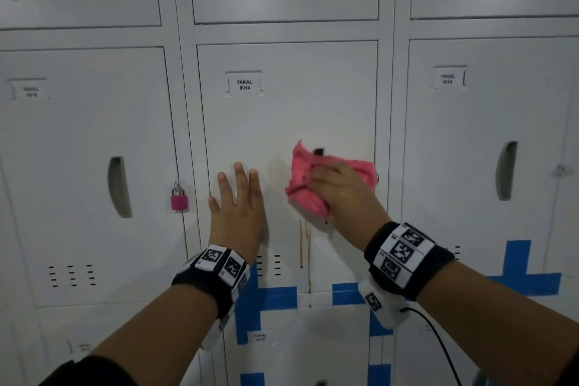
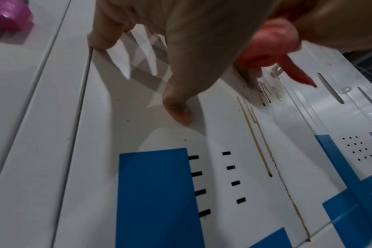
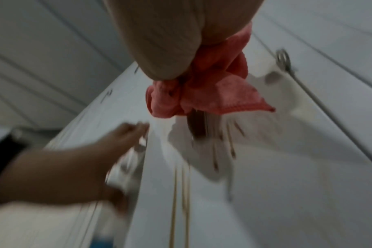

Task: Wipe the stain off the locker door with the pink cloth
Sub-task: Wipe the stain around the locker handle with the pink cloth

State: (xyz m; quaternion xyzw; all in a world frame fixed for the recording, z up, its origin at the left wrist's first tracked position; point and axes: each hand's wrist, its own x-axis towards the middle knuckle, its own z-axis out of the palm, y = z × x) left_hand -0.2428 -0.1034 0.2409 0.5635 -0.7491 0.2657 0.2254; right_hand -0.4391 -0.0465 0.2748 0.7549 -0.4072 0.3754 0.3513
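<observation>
The middle locker door (image 1: 282, 122), labelled YAKAL 0014, carries thin brown drip streaks (image 1: 305, 244) running down from below its handle recess. My right hand (image 1: 338, 188) presses the crumpled pink cloth (image 1: 304, 194) against the door over the recess; in the right wrist view the pink cloth (image 3: 202, 94) is bunched under my palm with dark drips (image 3: 214, 161) just below it. My left hand (image 1: 238, 207) lies flat on the same door to the left, fingers straight; its thumb (image 2: 176, 107) touches the metal. The brown streaks (image 2: 263, 151) reach the door's bottom edge.
A pink padlock (image 1: 179, 199) hangs on the left locker. Blue tape strips (image 1: 269, 298) cross the lower edge of the doors. Neighbouring lockers (image 1: 488, 150) stand on both sides. A black cable (image 1: 438, 341) trails from my right wrist band.
</observation>
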